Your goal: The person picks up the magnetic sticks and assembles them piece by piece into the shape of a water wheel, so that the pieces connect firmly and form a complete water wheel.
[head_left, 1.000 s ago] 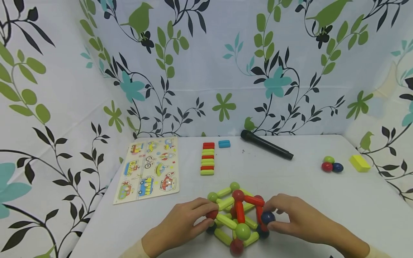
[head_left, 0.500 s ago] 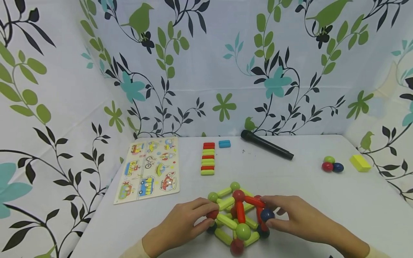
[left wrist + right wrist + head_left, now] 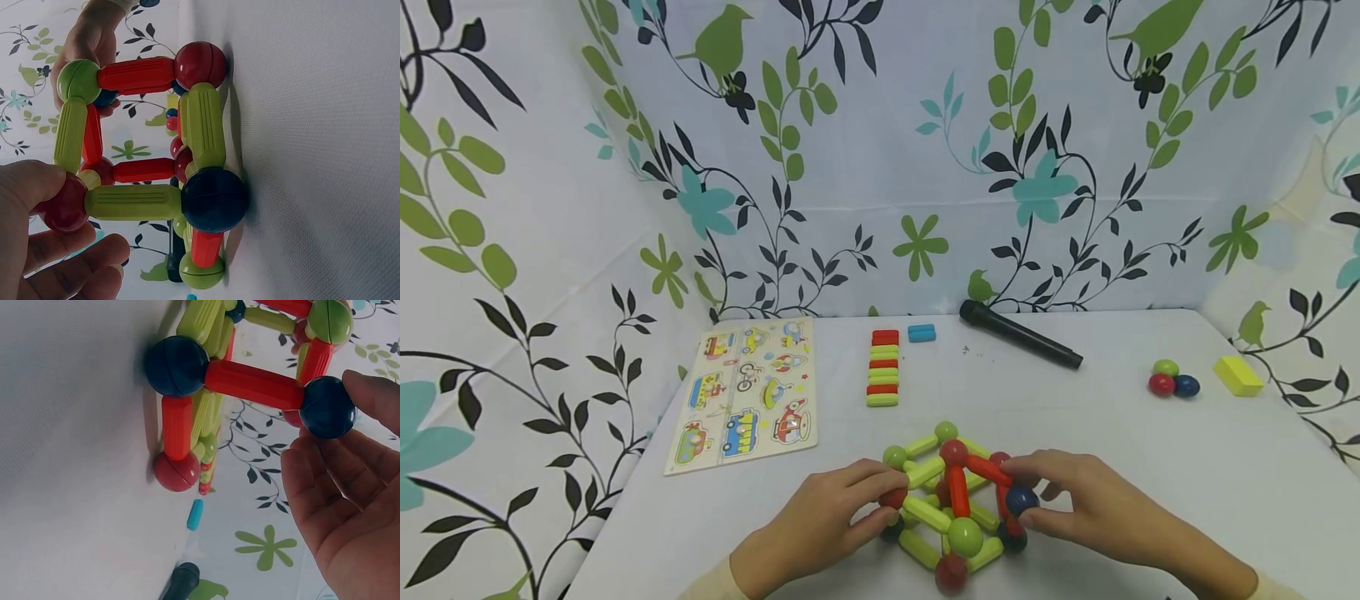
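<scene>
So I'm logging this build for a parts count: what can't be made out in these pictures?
- Head view: the far joints of the rod-and-ball frame are covered by its near rods and both hands.
- Head view: the puzzle board pictures are too small to tell in detail.
- Left wrist view: the left hand is cut off by the edge.
- Right wrist view: the microphone is cut off by the bottom edge.
</scene>
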Motion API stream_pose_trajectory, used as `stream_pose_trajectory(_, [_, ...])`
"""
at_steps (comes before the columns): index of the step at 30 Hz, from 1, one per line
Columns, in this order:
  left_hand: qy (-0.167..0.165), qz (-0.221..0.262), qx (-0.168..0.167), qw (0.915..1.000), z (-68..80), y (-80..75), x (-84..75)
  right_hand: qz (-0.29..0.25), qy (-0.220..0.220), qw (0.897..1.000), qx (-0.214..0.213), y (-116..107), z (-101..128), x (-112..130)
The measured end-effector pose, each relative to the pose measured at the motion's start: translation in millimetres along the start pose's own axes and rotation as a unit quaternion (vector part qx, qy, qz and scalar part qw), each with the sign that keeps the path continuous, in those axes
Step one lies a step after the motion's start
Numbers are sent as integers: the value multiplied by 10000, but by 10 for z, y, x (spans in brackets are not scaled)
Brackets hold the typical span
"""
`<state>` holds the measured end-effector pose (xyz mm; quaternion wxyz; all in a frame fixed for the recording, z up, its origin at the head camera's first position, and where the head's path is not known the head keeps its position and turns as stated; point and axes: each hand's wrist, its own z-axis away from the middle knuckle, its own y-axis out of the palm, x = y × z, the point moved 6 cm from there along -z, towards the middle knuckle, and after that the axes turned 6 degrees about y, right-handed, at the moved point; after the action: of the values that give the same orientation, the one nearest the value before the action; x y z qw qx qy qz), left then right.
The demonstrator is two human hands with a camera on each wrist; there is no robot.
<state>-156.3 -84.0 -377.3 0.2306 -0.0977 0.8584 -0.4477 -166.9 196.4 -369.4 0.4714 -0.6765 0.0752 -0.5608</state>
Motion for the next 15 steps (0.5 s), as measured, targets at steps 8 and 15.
stream_pose_trajectory(8, [5, -22, 10, 10000, 5, -3, 3, -7, -193, 9998, -54, 1, 13, 10])
stream_pose_trajectory(15, [-15, 26, 25, 10000, 9, 1, 8, 10, -109, 9998, 172, 32, 19, -12])
